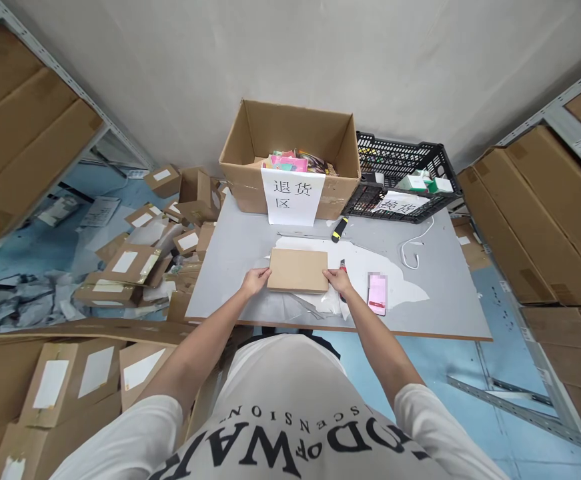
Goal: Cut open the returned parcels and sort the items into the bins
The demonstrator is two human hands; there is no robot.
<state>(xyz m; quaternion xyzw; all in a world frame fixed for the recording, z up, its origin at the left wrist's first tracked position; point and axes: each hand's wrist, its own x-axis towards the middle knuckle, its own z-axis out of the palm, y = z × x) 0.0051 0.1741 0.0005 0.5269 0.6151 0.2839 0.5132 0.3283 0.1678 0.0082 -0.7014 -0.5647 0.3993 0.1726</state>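
A plain brown cardboard box, flat and closed, is held level over the near part of the grey table. At its left edge my left hand pinches it. My right hand grips the opposite end. Beneath the box lies torn white sheeting. A red utility knife lies just beyond my right fingers, partly covered by that hand. To the right of it rests a phone with a pink screen.
A large open carton with colourful packets and a black crate stand along the back. Before them lie a yellow-and-black cutter and a white cable. Parcels pile up at left; stacked cartons stand right.
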